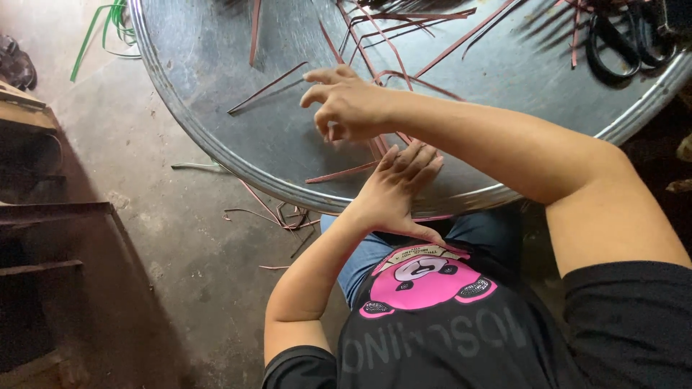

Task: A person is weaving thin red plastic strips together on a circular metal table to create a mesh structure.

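Observation:
A round metal table [216,122] lies before me, strewn with thin reddish-brown strips [404,43]. My left hand [396,191] lies flat, palm down, pressing on several strips at the table's near rim. My right hand [346,101] hovers just beyond it with fingers curled, pinching the ends of strips that run under the left hand. One loose strip [268,86] lies alone to the left of my right hand, and another [339,173] sticks out beside my left hand.
Black scissors [620,43] rest at the table's far right. Green straps [108,29] hang off the far left edge. Offcut strips [277,214] litter the concrete floor below the rim. A dark wooden bench [43,216] stands at the left.

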